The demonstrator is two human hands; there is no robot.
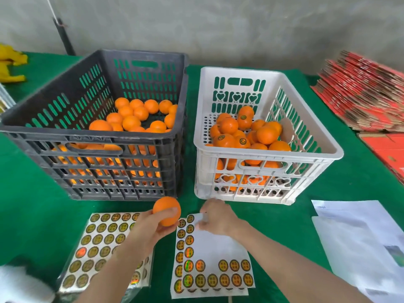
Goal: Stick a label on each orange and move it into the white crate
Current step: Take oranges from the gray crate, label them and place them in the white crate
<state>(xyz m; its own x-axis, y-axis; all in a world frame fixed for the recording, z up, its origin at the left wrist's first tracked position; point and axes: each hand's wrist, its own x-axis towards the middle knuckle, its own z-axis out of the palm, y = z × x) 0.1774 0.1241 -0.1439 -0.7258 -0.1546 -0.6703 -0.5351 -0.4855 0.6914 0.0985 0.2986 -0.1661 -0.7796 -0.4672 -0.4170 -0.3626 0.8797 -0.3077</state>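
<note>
**Orange in hand before the white crate**

Green cloth covers the whole tabletop, and a grey, mottled wall rises behind it. The white crate stands right of centre on the cloth, its slotted walls cut with heart shapes. It is partly filled with oranges, several of which show round labels. Just left of the white crate, nearly touching it, stands a taller dark crate holding a heap of plain oranges.

In front of the white crate, toward its left corner, the left hand grips a single orange with fingers and thumb curled round its lower half, lifted clear of the cloth. Directly in front of the white crate, the right hand reaches down to the top of a label sheet. Its fingers are bent and pinch the bare white backing at the upper edge. Blur hides whether a label sits between the fingertips. That sheet keeps labels only down its left side and along its bottom rows.

Further left of it, in front of the dark crate, lies a full sheet of gold labels. Right of the white crate, white printed papers lie near the table edge, and a stack of flattened red cartons sits behind them. Far left of the white crate lies something yellow, and a dark pole leans against the wall.
</note>
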